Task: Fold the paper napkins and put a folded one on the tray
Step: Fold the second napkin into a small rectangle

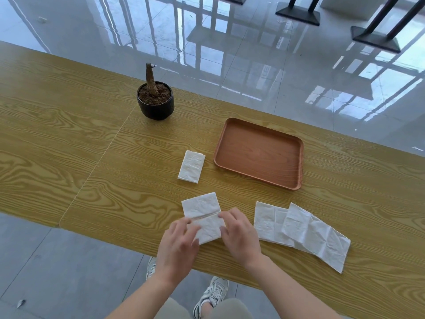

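Wood-grain yellow covers the long counter [69, 134], which runs across the view above a glossy tiled floor [253, 54]. On it lies the brown wooden tray [259, 153], a rounded rectangle with a low rim and nothing inside.

Nearer the person than the tray, two opened napkins [317, 238] lie flat and creased. One overlaps the other, and both sit apart from the tray's near edge.

Left of these, and nearer the person than the tray's left corner, is the half-folded napkin [202, 210]. A crease runs across its middle. Its far half lies flat on the counter, and its near half sits between the two hands.

The left hand [177, 247] grasps the near half's left edge, its fingers [184, 226] curled over the paper and blurred. The right hand [239, 238] grasps the right edge, its fingers [230, 215] bent at the end of the crease.

Beyond the tray's left side stands a black pot [155, 104] with brown soil and a bare stump.

Just left of the tray, not touching it, rests a small folded napkin [191, 166].
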A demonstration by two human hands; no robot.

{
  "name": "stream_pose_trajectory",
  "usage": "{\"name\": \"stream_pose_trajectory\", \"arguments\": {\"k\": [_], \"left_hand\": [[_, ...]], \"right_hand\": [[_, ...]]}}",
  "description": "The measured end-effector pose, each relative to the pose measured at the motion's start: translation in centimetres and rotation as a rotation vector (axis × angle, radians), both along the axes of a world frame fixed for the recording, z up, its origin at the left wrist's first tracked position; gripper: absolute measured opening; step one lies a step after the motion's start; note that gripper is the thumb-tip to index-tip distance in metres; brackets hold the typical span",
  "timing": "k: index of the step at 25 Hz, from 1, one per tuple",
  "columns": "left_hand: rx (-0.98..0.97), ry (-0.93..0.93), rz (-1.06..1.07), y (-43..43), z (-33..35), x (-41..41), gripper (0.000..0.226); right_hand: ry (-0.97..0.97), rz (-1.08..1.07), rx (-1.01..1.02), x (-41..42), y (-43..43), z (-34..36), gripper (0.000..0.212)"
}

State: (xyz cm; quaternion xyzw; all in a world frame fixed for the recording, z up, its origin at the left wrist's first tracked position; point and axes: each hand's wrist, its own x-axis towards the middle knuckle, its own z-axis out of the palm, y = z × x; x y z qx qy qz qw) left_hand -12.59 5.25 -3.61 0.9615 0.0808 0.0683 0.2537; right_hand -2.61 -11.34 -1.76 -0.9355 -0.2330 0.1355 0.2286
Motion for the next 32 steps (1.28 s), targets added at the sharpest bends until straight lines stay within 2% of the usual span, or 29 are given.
{"name": "stream_pose_trajectory", "arguments": {"k": [4,7,11,16,21,24,27,32], "left_hand": [[0.235,0.025,-0.178,0.7,-0.7,-1.0,0.022],[0.280,0.048,-0.195,0.8,-0.8,-1.1,0.024],[0.228,0.075,-0.178,0.9,-0.5,-0.9,0.017],[-0.005,0.108,0.063,2.3,0.8,2.2,0.021],[0.035,0.289,0.181,4.1,1.1,6.8,0.044],[0.077,0.364,0.186,4.5,0.9,8.0,0.044],[0.055,0.359,0.191,4.5,0.3,8.1,0.043],[0.000,0.333,0.217,4.6,0.2,8.5,0.037]], "right_hand": [[-0.046,0.158,-0.113,-0.1,-0.1,-0.3,0.015],[-0.047,0.161,-0.115,0.0,-0.3,-0.8,0.017],[-0.008,0.146,-0.085,0.4,-0.3,-0.8,0.018],[0.064,-0.038,0.019,3.3,0.9,-0.2,0.024],[0.104,-0.022,-0.077,6.6,2.8,0.2,0.024],[0.091,0.045,-0.162,7.8,3.8,0.3,0.016],[0.077,0.096,-0.198,8.6,4.4,0.2,0.010],[0.128,0.091,-0.135,9.0,4.6,-0.1,0.010]]}}
